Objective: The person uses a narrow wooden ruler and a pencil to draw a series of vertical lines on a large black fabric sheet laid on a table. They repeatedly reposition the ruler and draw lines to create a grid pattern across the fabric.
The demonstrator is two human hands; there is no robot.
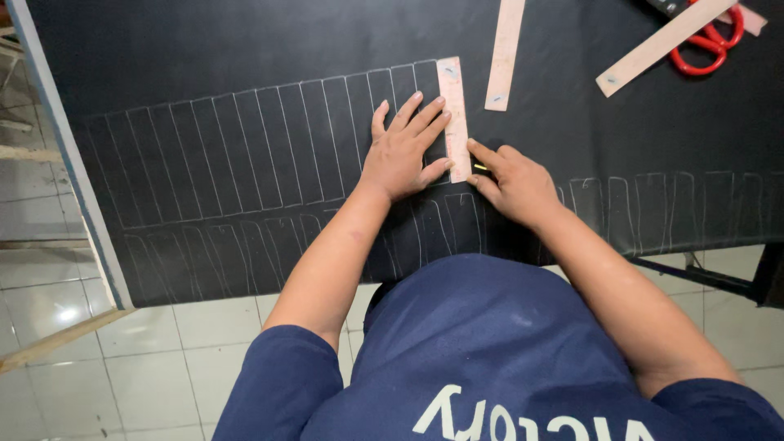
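Here, three pale wooden strips (454, 114) on black sheet (204, 57); one under flat, spread left hand (404, 151). Right hand (514, 184) pinching small yellow marker (479, 167). One red scissors (709, 45).

Even, moderately bright indoor light, prob. from overhead. Black sheet (245, 49) soaks it up: matte, no glare, chalk lines read crisp near its front edge, fainter toward the right edge. Glossy floor tiles (65, 314) at lower left show a small hot spot w/ soft reflection. Shadows weak, just a thin dark rim under the left hand (406, 151) and right hand (513, 184). Focus sharp throughout, no motion blur. Wide-angle bend: table's left edge slants, corners stretched.
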